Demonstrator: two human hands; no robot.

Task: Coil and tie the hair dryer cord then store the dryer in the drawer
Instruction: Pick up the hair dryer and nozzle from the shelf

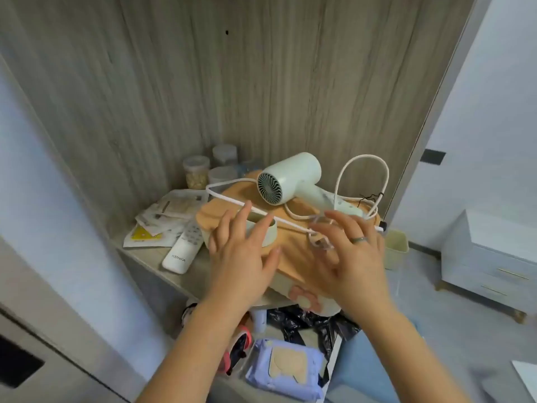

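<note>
A pale green hair dryer lies on an orange cloth on a wooden shelf, fan grille facing me. Its white cord loops up at the right and runs in a straight stretch across the cloth towards the left. My left hand hovers with spread fingers just in front of that stretch, over a pale green cup. My right hand, a ring on one finger, reaches with straight fingers to a tangle of cord near the dryer's handle; whether it touches the cord is unclear.
Several clear jars stand at the back of the shelf. Paper packets and a white remote lie at the left. Below are a purple wipes pack and a black bag. A white drawer cabinet stands at the right.
</note>
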